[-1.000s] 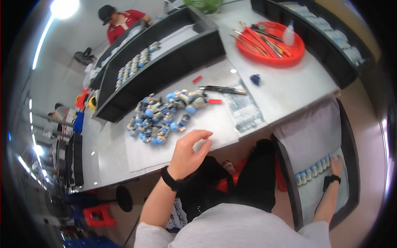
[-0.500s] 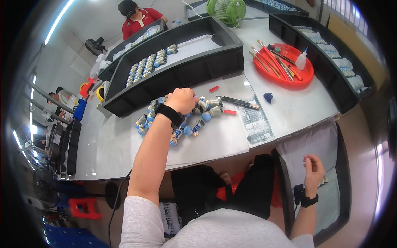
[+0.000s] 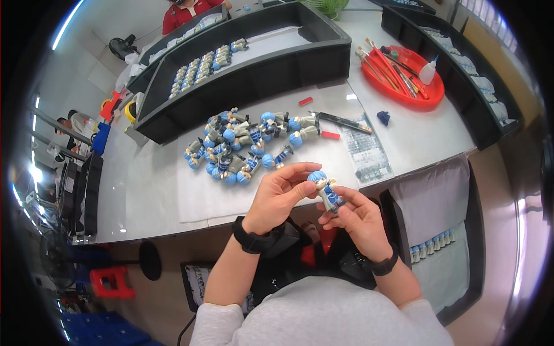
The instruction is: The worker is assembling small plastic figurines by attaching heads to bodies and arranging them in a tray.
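I see figure (image 3: 330, 195), long axis 11-to-5 o'clock: left hand (image 3: 279, 197) holds head end, right hand (image 3: 362, 224) holds feet end.

Figurines (image 3: 229, 135) on table (image 3: 144, 190) — crate (image 3: 259, 91) behind; tray (image 3: 420, 106) right of crate — brushes (image 3: 399, 75) inside.

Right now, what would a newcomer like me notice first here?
Probably the blue-haired figurine held up front between the person's left grip and right grip. Beyond the left one, a cluster of similar figures lies on the table. Farther right, a bright red tray holds brushes and a bottle.
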`<state>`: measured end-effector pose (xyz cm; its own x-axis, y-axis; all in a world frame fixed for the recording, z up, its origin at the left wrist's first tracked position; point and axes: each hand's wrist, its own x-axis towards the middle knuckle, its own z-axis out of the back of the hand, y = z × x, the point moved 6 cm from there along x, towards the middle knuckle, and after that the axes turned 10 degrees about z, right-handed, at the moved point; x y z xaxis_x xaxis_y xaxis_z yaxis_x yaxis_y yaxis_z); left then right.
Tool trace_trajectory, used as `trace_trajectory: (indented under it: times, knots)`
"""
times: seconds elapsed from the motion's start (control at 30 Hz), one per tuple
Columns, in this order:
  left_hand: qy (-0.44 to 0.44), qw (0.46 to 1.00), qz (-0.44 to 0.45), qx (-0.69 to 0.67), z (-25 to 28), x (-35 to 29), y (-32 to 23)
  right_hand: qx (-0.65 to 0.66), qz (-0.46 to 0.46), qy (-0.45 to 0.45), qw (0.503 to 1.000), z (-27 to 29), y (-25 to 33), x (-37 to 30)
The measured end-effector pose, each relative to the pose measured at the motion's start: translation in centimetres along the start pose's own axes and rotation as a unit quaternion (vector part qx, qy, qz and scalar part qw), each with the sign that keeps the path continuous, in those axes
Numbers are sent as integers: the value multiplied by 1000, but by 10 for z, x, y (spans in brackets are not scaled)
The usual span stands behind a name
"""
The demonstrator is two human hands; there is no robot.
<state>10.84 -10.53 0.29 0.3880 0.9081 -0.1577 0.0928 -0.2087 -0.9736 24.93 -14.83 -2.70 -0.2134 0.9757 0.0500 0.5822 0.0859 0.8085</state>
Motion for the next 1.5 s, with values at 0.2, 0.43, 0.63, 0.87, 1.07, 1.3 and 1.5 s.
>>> trace_trajectory:
  times: [0.2,0.43,0.63,0.87,1.07,1.3,1.5]
  knots:
    - [8,987,46,-153,7,-10,36,-62,4,11,998,-4,-12,-6]
    - [10,976,60,-211,4,-12,42,-30,-23,-18,999,3,-20,-10]
    - [13,980,57,-192,3,-11,46,-17,-23,-24,999,6,-22,-12]
    - [7,980,62,-191,2,-10,49,-32,-8,-34,999,5,-22,-13]
    - [-2,978,61,-199,2,-8,51,-37,2,-36,999,5,-22,-12]
    - [13,978,60,-199,1,-7,54,-41,2,-38,998,5,-22,-12]
    - [8,979,61,-193,1,-7,56,-46,-2,-41,998,6,-23,-12]
